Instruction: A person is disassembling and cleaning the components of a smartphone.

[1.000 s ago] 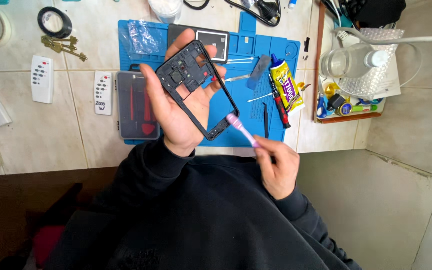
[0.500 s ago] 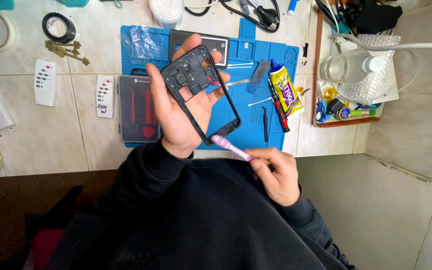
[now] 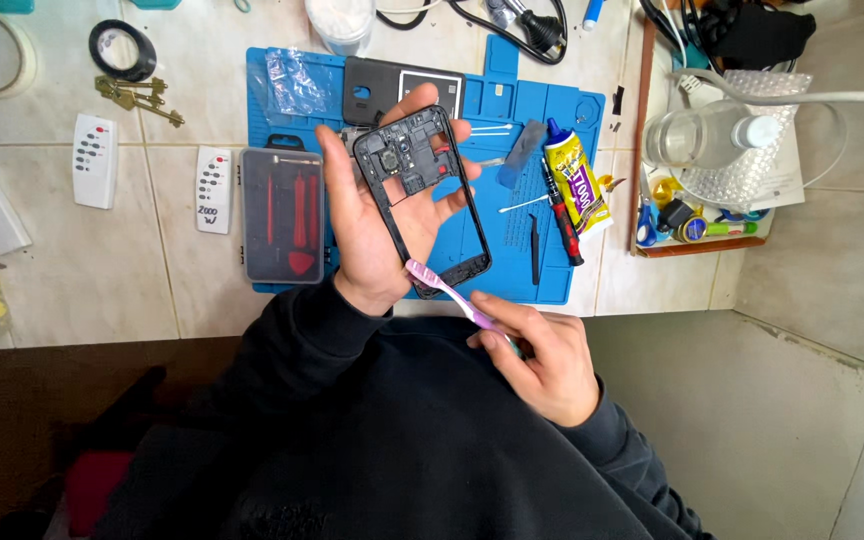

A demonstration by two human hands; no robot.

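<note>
Left hand: the left hand (image 3: 372, 225) is raised over the near edge of the blue silicone repair mat (image 3: 512, 270), fingers wrapped round the black plastic phone middle frame (image 3: 422, 200), which is gripped by its long sides and held tilted, its open window facing up.
Right hand: the right hand (image 3: 537, 360) is closed round the handle of a pink toothbrush (image 3: 447, 290), close to the body, off the near edge of the worktop.
Contact: the brush head is laid on the near corner of the frame, touching it.
Step in hand: judged to be brushing of the frame's lower rim, with the upper part near the camera cut-out not yet under the bristles.
Next move: light strokes along the rim appear called for, with the frame kept firmly braced so the thin sides are not bent.
On the mat: a yellow glue tube (image 3: 574, 180), black tweezers (image 3: 535, 247) and a cotton swab (image 3: 524, 205) lie towards the right edge.
Left edge: a grey case of red prying tools (image 3: 282, 215) rests there.
</note>
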